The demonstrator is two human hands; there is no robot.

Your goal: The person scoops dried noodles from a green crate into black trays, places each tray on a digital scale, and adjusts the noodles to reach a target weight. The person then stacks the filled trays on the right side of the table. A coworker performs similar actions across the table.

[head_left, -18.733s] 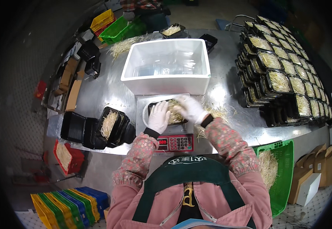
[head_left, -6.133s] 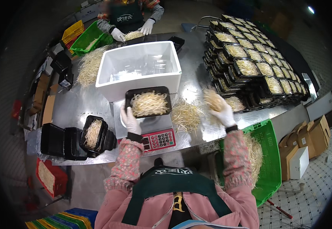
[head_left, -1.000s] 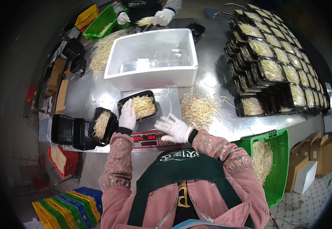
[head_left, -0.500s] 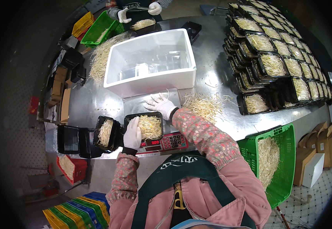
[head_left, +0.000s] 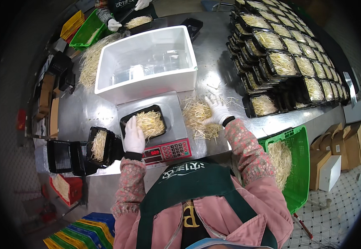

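Observation:
My left hand [head_left: 134, 136], in a white glove, grips the near left side of a black plastic tray [head_left: 125, 118] heaped with bean sprouts [head_left: 150, 123]. That tray is on the steel plate of a weighing scale [head_left: 174, 114], whose red panel [head_left: 168, 150] with keys and a lit display faces me. To the right of the scale, my right hand [head_left: 217, 112], also gloved, rests with spread fingers at the right side of a loose pile of bean sprouts [head_left: 197, 118]. Its palm side is hidden.
Behind the scale stands a white foam box [head_left: 147, 89]. Filled trays [head_left: 282, 64] are stacked high at the right, above a green crate [head_left: 298, 166] of sprouts. Black trays [head_left: 64, 155] stand at the left. A co-worker's gloved hand [head_left: 114, 25] is across the table.
My right hand has moved from the scale plate to the loose sprouts. My left hand has shifted the filled tray from the scale's front onto its plate. The view has turned slightly.

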